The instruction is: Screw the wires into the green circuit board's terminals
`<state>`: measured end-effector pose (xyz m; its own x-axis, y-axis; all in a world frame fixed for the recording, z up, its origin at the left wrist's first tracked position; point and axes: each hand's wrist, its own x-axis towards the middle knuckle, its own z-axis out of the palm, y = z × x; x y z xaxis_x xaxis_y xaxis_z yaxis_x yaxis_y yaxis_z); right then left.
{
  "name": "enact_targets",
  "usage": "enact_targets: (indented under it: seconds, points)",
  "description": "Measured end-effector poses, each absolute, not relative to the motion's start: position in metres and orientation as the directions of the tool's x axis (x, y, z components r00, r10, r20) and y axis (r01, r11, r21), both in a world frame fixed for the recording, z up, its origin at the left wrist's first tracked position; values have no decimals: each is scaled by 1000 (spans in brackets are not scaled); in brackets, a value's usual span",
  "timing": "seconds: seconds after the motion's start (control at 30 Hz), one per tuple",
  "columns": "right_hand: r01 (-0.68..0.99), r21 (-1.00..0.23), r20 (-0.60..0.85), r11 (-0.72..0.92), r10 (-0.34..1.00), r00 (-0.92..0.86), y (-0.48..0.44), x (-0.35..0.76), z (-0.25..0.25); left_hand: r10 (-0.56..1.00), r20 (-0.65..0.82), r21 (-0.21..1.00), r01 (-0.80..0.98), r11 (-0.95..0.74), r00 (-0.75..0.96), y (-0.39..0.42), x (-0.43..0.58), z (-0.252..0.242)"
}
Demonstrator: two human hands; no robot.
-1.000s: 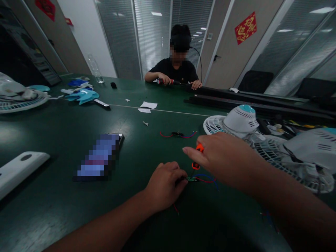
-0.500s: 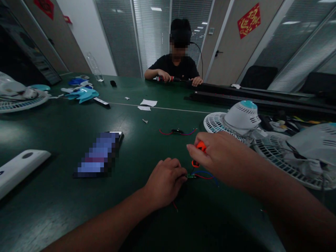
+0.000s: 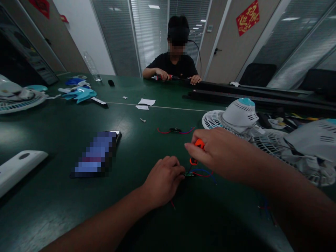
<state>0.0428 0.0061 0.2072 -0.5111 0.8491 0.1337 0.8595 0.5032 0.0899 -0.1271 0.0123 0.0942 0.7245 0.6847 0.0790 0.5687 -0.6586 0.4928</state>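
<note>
My left hand (image 3: 165, 180) rests on the green table, its thumb and fingers closed on the left end of a small green circuit board (image 3: 189, 174). Red and blue wires (image 3: 203, 173) run out from the board's right side, and a red wire end pokes out below my hand. In my right hand (image 3: 214, 148) is an orange and black screwdriver (image 3: 193, 161), gripped by the handle and pointing down at the board. Whether its tip touches the board is too small to tell. Beyond my hands lies a small black module (image 3: 175, 130) with red and blue leads.
White fan parts (image 3: 240, 115) with grilles stand at the right. A phone (image 3: 96, 154) and a white casing (image 3: 22, 169) lie at the left. Paper scraps (image 3: 147, 102), blue fan blades (image 3: 78, 94) and a clear bottle (image 3: 91, 66) are farther back. Opposite, a person (image 3: 174, 63) holds a red and black tool.
The view has shifted slightly, so everything sits a little farther left and up. Both hands keep their hold on the circuit board and the screwdriver.
</note>
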Motion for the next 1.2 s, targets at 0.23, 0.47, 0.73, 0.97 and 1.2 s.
enact_targets:
  seconds: [0.23,0.47,0.73,0.97,1.2]
  points:
    - [888,-10,107,460,883,-456,5,43,212,684,78,494,568,-658,725,15,-126,91]
    - [892,-50,10,450,893,-450,5,40,219,678,86,498,558,-664,730,15,-127,88]
    - [879,16,-62,476,878,-475,-1,37,221,665,108,496,540,-680,739,15,-128,89]
    - [925,83,-16,370,929,-370,-7,29,227,672,139,497,536,-682,727,14,-130,84]
    - [926,219,-54,308,951,-303,-8,30,227,672,158,498,529,-687,723,13,-129,85]
